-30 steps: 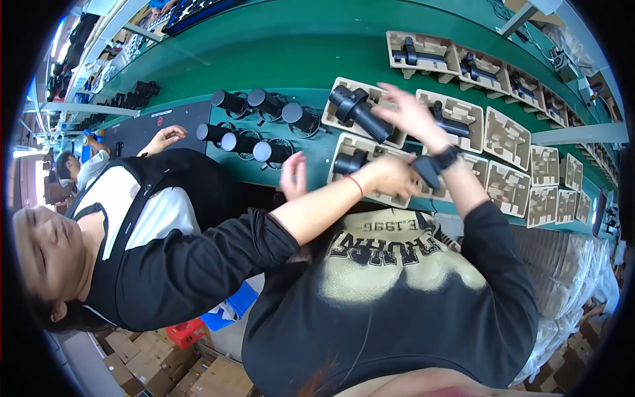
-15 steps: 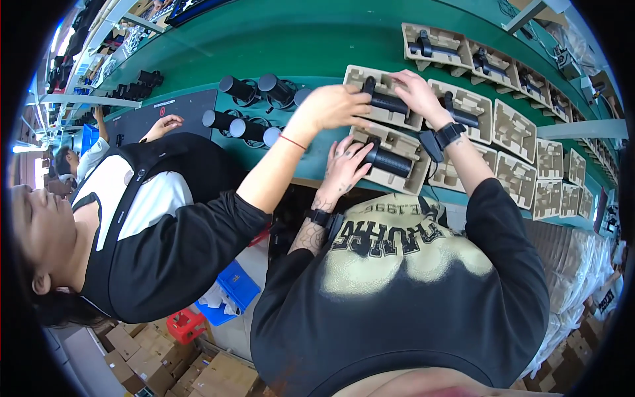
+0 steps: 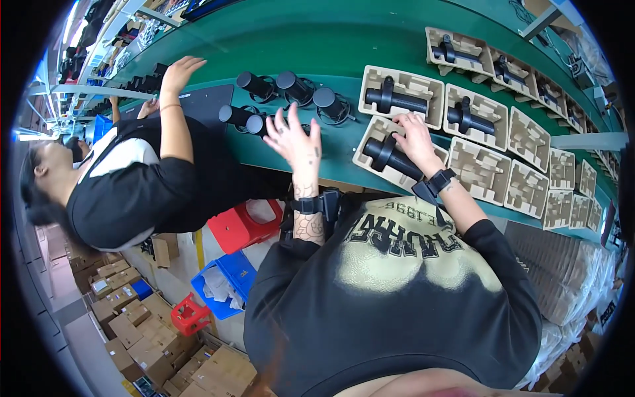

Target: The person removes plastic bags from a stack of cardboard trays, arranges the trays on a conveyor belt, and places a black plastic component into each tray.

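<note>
While the right hand (image 3: 415, 135) lies flat with fingers together on the black cylindrical device with a side handle (image 3: 390, 157), that device sits bedded in a tan moulded-pulp tray (image 3: 370, 155) at the near edge of the green conveyor belt (image 3: 317, 40). The hand presses on it rather than gripping; its palm hides part of the tray's far corner. Beyond the fingertips a second filled tray (image 3: 401, 96) lies almost touching, and to the hand's right empty pulp trays (image 3: 522, 185) crowd edge to edge, leaving little room on that side. The left hand (image 3: 296, 137) hangs in the air, fingers spread wide, holding nothing, over bare belt. Just past it stand black round canisters (image 3: 296, 88), some half hidden behind the fingers. Farther left, a co-worker's hand (image 3: 180, 69) rests on a dark mat (image 3: 208, 100); the items beyond it are too small to make out.
</note>
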### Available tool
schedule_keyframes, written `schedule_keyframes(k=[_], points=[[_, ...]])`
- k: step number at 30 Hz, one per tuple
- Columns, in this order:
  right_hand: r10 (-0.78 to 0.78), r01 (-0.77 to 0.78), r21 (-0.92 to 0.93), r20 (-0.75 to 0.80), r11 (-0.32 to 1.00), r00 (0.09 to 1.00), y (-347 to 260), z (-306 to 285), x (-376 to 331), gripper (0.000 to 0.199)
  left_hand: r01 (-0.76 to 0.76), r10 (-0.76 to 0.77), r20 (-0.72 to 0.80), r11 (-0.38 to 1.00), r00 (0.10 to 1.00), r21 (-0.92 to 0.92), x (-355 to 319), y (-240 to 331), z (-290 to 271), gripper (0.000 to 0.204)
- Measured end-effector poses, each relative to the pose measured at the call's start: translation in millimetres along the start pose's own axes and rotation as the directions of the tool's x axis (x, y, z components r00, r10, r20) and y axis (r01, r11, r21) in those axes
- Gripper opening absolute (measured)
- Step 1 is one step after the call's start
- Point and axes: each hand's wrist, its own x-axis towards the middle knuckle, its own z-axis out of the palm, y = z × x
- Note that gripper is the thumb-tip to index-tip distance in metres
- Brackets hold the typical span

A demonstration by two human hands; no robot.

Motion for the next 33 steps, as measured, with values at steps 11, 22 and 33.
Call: schedule_keyframes(k=[11,22,33], points=[[-0.498,0.513,0.038,0.315,0.857,0.808,-87.3,55.8,147.1,0.043,0.353,-0.220,0.367,0.867,0.904,-0.351,-39.7,-61.1,-45.7,0.051],[0.813,-0.501,0.807,0.046,0.312,0.581,35.4,-203.9,-87.3,0.035,0.447,-0.552,0.090,0.557,0.829,-0.700,-54.4,-96.4,-89.6,0.045],[0.839,-0.956,0.288,0.531,-0.048,0.118,127.8,-198.3,-149.8,0.053,0.682,-0.059,0.722,-0.282,0.690,-0.675,-40.7,109.6,-44.7,0.047]])
